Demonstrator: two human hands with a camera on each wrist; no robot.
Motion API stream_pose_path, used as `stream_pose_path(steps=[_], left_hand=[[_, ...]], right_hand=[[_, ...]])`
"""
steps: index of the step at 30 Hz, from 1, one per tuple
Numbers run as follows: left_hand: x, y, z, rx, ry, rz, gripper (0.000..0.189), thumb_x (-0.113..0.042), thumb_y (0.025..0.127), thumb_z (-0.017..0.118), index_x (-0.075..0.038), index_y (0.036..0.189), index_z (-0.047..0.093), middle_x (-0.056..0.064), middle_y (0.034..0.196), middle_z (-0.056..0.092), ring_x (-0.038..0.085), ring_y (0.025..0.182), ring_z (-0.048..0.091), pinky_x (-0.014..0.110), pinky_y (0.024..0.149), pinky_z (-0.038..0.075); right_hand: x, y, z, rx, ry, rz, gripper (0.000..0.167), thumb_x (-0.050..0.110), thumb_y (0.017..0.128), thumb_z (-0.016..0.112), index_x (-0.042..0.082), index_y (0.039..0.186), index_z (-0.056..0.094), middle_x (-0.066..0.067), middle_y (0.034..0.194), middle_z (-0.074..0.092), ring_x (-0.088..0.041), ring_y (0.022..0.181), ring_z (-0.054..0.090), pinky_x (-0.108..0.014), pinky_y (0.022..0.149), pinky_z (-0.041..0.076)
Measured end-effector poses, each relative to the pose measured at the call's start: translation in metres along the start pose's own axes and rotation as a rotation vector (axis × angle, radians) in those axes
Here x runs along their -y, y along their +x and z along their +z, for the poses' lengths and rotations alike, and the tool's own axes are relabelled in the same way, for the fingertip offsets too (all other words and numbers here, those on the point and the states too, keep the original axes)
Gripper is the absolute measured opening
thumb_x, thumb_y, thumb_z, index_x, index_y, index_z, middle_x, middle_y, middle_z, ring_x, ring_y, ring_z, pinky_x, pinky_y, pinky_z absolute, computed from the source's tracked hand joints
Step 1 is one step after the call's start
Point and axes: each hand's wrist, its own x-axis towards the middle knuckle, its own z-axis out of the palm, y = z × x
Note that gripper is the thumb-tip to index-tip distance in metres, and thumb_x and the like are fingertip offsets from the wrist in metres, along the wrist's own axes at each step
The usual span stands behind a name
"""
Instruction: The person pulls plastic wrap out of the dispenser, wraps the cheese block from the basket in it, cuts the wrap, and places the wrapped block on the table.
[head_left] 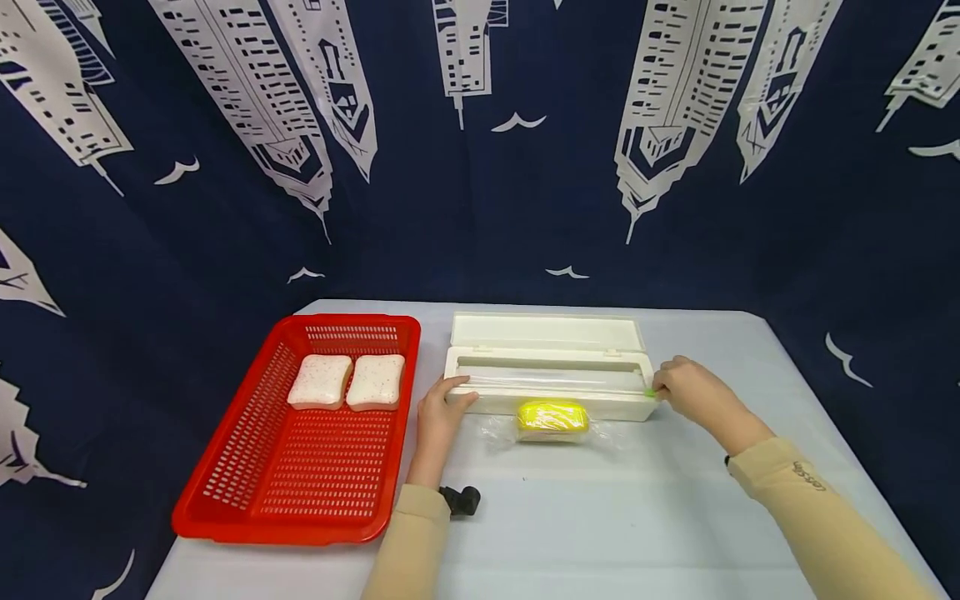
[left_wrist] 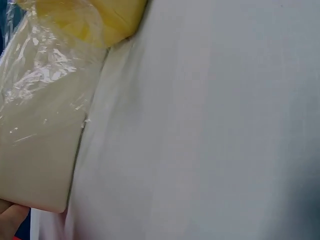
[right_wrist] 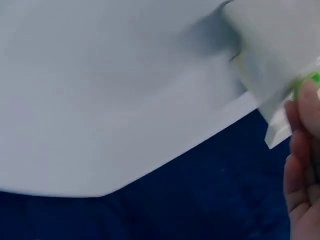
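A long cream cling film dispenser (head_left: 570,402) lies across the table with its lid (head_left: 546,332) raised and a clear roll (head_left: 551,377) inside. My left hand (head_left: 437,425) holds the dispenser's left end, index finger on top and thumb at the front. At the right end, my right hand (head_left: 701,402) pinches a small green slider (right_wrist: 314,76) on the dispenser's edge. Against the dispenser's front sits a yellow-topped block (head_left: 553,418) with a pale lower part. Clear film (left_wrist: 47,75) covers it and spreads out crinkled on both sides.
To the left stands a red perforated basket (head_left: 285,525). Two pale speckled slices, a left slice (head_left: 320,382) and a right slice (head_left: 377,382), lie side by side in it. A white cloth covers the table (head_left: 600,533); a dark blue patterned curtain (head_left: 480,225) hangs behind.
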Motion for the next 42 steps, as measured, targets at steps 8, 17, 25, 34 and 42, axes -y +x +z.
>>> stream_pose_path(steps=[8,17,25,34,42], left_hand=[[-0.001,0.000,-0.005,0.023,-0.027,0.017,0.037,-0.017,0.079,0.082,-0.015,0.115,0.074,0.014,0.138,0.059,0.033,0.131,0.053,0.048,0.107,0.043],[0.000,-0.003,-0.004,0.028,-0.046,0.016,0.042,-0.016,0.082,0.080,-0.014,0.123,0.070,0.023,0.143,0.052,0.040,0.134,0.048,0.054,0.110,0.038],[-0.003,-0.007,-0.001,-0.039,-0.121,0.032,0.021,-0.008,0.078,0.082,-0.011,0.098,0.075,0.027,0.146,0.045,0.047,0.135,0.043,0.057,0.110,0.037],[-0.002,-0.013,0.000,-0.056,-0.126,0.082,0.014,-0.004,0.078,0.080,-0.010,0.076,0.067,0.022,0.144,0.049,0.044,0.135,0.044,0.056,0.108,0.039],[-0.004,-0.028,-0.006,-0.046,-0.048,0.231,0.021,0.000,0.076,0.081,-0.011,0.073,0.064,0.020,0.145,0.048,0.046,0.145,0.028,0.059,0.112,0.033]], right_hand=[[0.013,-0.017,0.016,-0.217,0.047,0.103,0.015,-0.007,0.079,0.072,-0.005,0.094,0.071,-0.014,0.086,0.067,-0.029,0.078,0.058,-0.043,0.073,0.051],[0.059,-0.034,0.039,-0.413,0.207,0.107,0.031,0.007,0.085,0.066,-0.003,0.115,0.065,-0.019,0.112,0.065,-0.039,0.107,0.059,-0.055,0.092,0.047],[0.061,-0.020,0.051,-0.578,0.120,0.096,0.024,-0.007,0.077,0.075,-0.003,0.100,0.071,-0.015,0.095,0.069,-0.035,0.091,0.061,-0.045,0.073,0.045],[0.055,-0.016,0.060,-0.597,0.061,0.087,0.014,-0.006,0.072,0.079,0.000,0.082,0.072,-0.009,0.078,0.064,-0.028,0.075,0.055,-0.041,0.068,0.040],[0.063,-0.028,0.061,-0.579,0.064,0.098,0.014,-0.008,0.071,0.077,0.001,0.079,0.071,-0.011,0.085,0.068,-0.031,0.083,0.060,-0.041,0.068,0.042]])
